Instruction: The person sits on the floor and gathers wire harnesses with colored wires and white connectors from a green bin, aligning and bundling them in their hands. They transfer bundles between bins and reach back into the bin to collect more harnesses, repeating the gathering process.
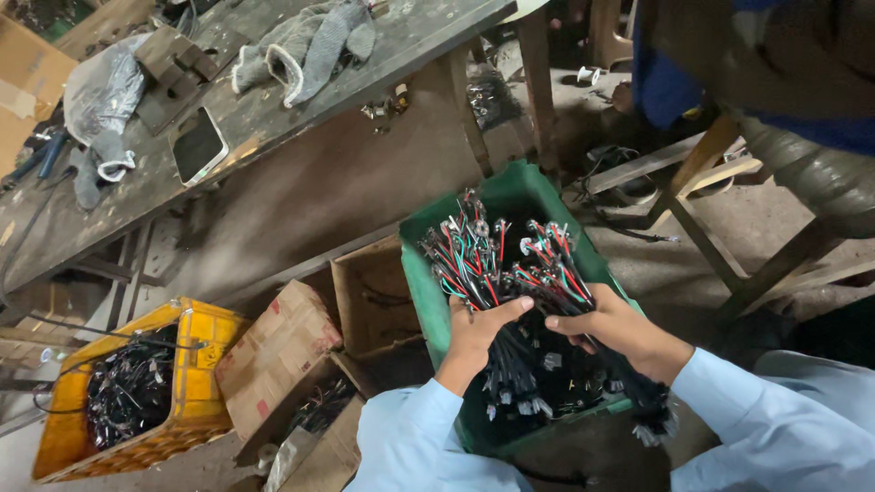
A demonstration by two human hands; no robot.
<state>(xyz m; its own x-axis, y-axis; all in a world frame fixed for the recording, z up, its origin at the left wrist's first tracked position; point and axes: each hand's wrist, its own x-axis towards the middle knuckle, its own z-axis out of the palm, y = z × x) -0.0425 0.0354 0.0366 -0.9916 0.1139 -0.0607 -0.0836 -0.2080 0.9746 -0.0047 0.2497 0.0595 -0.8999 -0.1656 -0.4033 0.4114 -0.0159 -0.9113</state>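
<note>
My left hand (477,333) and my right hand (620,330) both grip one thick bundle of wire harnesses (510,264), black cables with red, green and white wire ends and small metal lugs fanning upward. I hold the bundle over a green plastic crate (510,193) on the floor, which has more black cables in its bottom. The bundle's black tail hangs past my right wrist toward the crate's lower right edge. Light blue sleeves cover both my forearms.
A yellow crate (196,383) of black cables stands at lower left, next to open cardboard boxes (369,296). A worn wooden workbench (273,109) holds grey gloves (305,46) and a phone (198,144). Another person sits at upper right on a wooden stool (720,228).
</note>
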